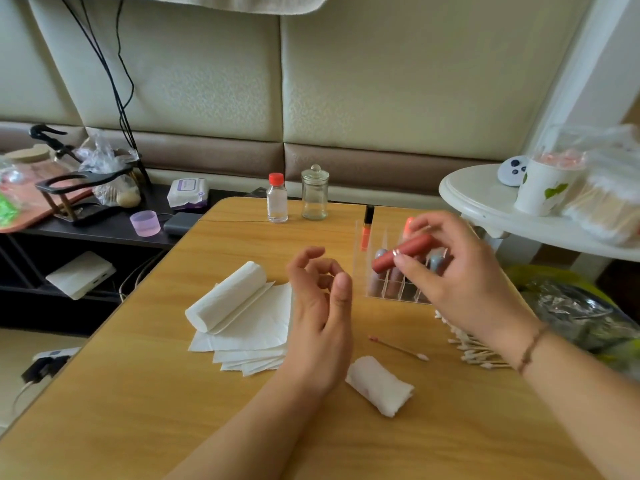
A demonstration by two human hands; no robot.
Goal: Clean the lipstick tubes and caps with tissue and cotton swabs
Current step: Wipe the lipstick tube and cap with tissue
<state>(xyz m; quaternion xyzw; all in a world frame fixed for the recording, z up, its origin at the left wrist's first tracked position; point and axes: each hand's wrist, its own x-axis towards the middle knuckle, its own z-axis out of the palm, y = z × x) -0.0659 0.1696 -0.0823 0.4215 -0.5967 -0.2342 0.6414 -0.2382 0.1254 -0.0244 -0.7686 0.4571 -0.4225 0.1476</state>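
Note:
My right hand [460, 271] pinches a reddish-brown lipstick tube [403, 252] above a clear compartment organizer [388, 285] that holds several more tubes. My left hand [320, 313] hovers over the wooden table [138, 393] with fingers loosely curled and holds nothing. A tissue roll [227, 299] lies on a fan of tissue sheets [249, 341] to the left. A crumpled tissue wad [381, 384] sits near my left wrist. One used cotton swab [398, 348] lies beside a pile of clean swabs [474, 351], partly hidden under my right forearm.
A red-capped clear bottle [277, 199] and a lidded glass jar [314, 194] stand at the table's far edge. An orange lip gloss [367, 226] stands behind the organizer. A white side table [485, 202] with a paper cup [543, 188] is at the right.

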